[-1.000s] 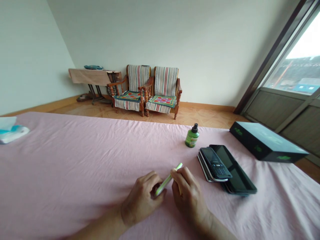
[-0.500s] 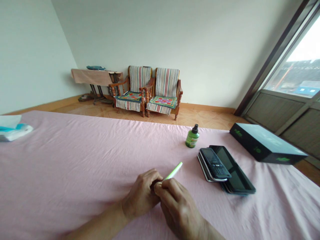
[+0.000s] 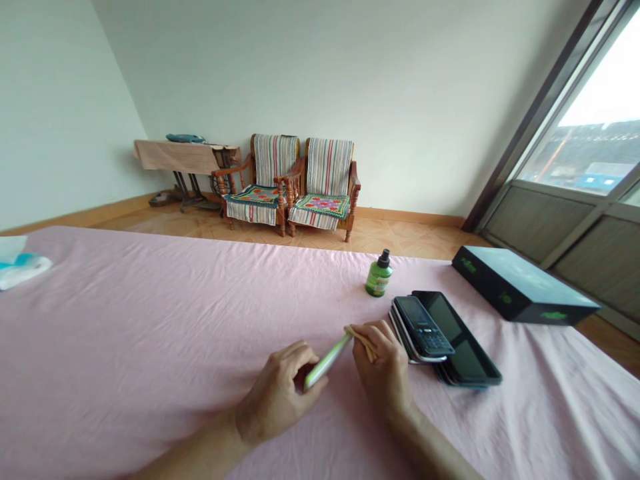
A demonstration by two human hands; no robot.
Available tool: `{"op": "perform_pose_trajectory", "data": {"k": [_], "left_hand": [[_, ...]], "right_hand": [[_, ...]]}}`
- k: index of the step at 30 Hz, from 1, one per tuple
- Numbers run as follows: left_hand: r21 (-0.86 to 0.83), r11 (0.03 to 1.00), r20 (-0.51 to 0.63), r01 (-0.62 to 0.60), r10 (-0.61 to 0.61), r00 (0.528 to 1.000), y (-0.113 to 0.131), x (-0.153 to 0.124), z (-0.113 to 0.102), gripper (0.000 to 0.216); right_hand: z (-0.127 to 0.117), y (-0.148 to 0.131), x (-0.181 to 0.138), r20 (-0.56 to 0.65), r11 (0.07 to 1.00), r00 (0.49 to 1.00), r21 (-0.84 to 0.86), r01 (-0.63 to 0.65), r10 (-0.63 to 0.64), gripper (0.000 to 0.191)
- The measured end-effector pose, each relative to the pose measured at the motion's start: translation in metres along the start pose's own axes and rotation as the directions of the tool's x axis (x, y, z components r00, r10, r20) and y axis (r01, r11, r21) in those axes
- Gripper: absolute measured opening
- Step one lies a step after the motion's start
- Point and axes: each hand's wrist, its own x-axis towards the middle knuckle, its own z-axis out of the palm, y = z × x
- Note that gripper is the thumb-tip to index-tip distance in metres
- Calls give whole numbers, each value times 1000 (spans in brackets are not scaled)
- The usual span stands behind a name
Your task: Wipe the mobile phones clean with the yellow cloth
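Between the thumb and fingers of my left hand [image 3: 283,385] is a slim white phone [image 3: 327,361] with a bright green edge, tilted up and seen almost edge-on. My right hand [image 3: 384,370] pinches a small folded yellowish cloth [image 3: 364,340], which touches the phone's far end. Right of that hand, an old keypad phone [image 3: 424,325] tops a stack of phones. The stack partly rests on dark tablets [image 3: 463,343]. The face of the held phone cannot be made out.
A green spray bottle [image 3: 379,275] with a black top stands behind the stack. At the right lies a black box [image 3: 525,287]. A white and blue tissue pack [image 3: 25,267] sits at the left edge. Pink cloth [image 3: 150,333] covers the table; two wooden chairs [image 3: 325,173] stand beyond.
My right hand has moved away from my left, up along the phone to its far end, and the cloth now shows. More of the phone is visible. The view has shifted slightly right.
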Motion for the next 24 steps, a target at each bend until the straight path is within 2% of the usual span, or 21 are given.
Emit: {"op": "perform_pose_trajectory", "data": {"k": [5, 10, 17, 24], "left_hand": [[24, 1000, 6, -8, 8, 1000, 1, 1, -1, 11], [34, 999, 18, -16, 16, 1000, 1, 1, -1, 12], [20, 1000, 35, -2, 1, 999, 1, 1, -2, 12], [-54, 998, 35, 31, -29, 999, 2, 5, -5, 8]], "right_hand": [[1, 1, 4, -75, 992, 989, 32, -122, 125, 21], [3, 6, 6, -44, 989, 988, 15, -147, 148, 22], [3, 10, 6, 5, 989, 991, -61, -136, 137, 21], [-6, -2, 5, -33, 999, 998, 0, -47, 47, 19]]}}
